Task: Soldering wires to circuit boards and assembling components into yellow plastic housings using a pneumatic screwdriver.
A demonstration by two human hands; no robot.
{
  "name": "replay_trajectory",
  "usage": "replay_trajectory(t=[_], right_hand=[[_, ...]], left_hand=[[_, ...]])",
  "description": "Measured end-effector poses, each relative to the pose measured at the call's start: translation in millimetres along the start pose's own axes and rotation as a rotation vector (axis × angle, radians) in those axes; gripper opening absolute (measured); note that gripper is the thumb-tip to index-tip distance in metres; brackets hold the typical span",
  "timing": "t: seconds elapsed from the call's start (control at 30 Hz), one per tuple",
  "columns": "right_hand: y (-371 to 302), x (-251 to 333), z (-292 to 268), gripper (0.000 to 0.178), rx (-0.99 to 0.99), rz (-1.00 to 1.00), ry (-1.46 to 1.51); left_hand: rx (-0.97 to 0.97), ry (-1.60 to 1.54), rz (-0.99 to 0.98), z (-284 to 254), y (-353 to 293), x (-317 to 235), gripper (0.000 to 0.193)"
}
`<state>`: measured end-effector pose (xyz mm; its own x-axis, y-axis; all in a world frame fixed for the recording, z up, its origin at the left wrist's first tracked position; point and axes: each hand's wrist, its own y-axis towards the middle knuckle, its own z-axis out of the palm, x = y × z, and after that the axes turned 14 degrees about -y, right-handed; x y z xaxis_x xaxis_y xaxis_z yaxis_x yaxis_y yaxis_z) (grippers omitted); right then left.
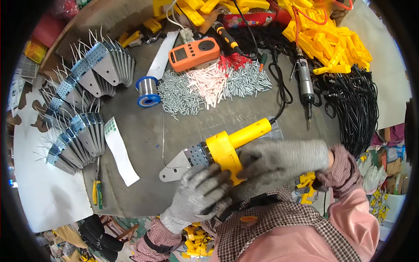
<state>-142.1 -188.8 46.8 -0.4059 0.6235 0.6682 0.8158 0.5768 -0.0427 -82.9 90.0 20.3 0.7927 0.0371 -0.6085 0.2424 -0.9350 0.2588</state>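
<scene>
A yellow plastic pipe welding iron (223, 147) lies at the middle of the bench. Its handle points up and right with a black cord, and a perforated collar with a flat grey metal heating plate (173, 167) extends to the left. My left hand (198, 192), in a grey glove, has its fingers bent against the near side of the yellow housing beside the plate. My right hand (279, 159), gloved too, closes on the housing's right side below the handle. Its fingertips are partly hidden behind the hand.
Fanned rows of metal plates (104, 65) with white wires stand at left. Screws (179, 94), a solder spool (148, 91) and an orange meter (194, 54) lie beyond. An electric screwdriver (305, 81), yellow housings (336, 48) and black cords (355, 105) are at right.
</scene>
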Motion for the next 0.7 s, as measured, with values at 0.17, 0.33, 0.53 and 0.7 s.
replay_trajectory(t=[0.17,0.33,0.53,0.7], right_hand=[[130.4,-47.9,-28.3,0.028,-0.276,0.116,-0.574],[191.8,-76.5,-18.7,0.017,-0.288,0.204,-0.723],[180.2,-77.4,-30.3,0.016,-0.397,0.158,-0.653],[116.6,-33.1,-42.6,0.017,-0.465,0.159,-0.436]], left_hand=[[-0.459,0.434,-0.496,-31.6,64.9,97.7,0.048],[-0.408,0.215,-0.647,-33.4,81.1,130.6,0.024],[-0.482,0.394,-0.53,-40.5,83.6,122.2,0.02],[-0.285,0.594,-0.56,-55.3,65.9,107.6,0.018]])
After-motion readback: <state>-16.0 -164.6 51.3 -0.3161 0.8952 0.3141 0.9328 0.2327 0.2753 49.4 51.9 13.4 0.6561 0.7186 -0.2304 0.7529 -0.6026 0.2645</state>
